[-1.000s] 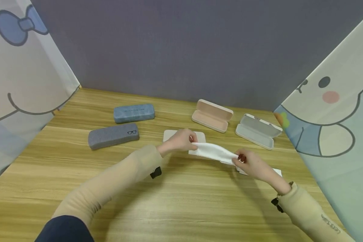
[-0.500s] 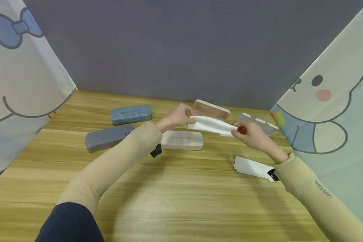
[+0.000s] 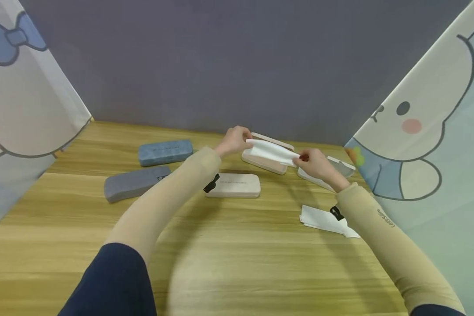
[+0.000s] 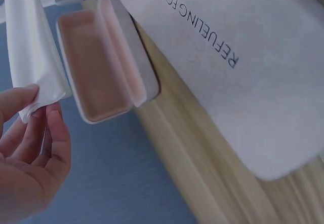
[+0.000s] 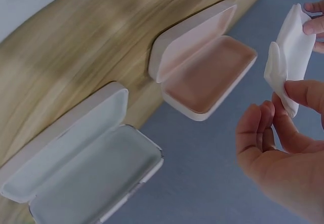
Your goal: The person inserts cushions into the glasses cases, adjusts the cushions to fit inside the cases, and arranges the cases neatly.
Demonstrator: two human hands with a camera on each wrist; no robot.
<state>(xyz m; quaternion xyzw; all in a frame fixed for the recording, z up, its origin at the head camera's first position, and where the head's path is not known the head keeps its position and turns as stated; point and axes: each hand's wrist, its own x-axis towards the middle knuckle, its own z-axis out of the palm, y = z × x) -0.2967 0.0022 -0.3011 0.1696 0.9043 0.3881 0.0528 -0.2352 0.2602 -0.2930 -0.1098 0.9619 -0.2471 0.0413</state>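
A folded white cloth (image 3: 270, 150) is stretched between both hands, above an open glasses case with a pink lining (image 3: 260, 165). My left hand (image 3: 234, 139) pinches the cloth's left end between thumb and fingers. At the other end my right hand (image 3: 317, 166) pinches it likewise, as the right wrist view confirms. The cloth (image 5: 297, 51) appears apart from the pink-lined case (image 5: 210, 74) there. Beneath the right hand lies a second open case with a pale grey lining (image 3: 314, 179), partly covered by that hand in the head view.
A closed white glasses case (image 3: 238, 185) lies below the left forearm. Further left are a closed blue case (image 3: 166, 152) and a closed grey case (image 3: 132, 182). More folded white cloths (image 3: 324, 219) lie beside the right wrist. A grey wall (image 3: 221, 66) backs the table.
Both hands have carried the cloth away from the body, from above the near table to over the pink-lined case. The closed white case and the folded cloths are now less covered.
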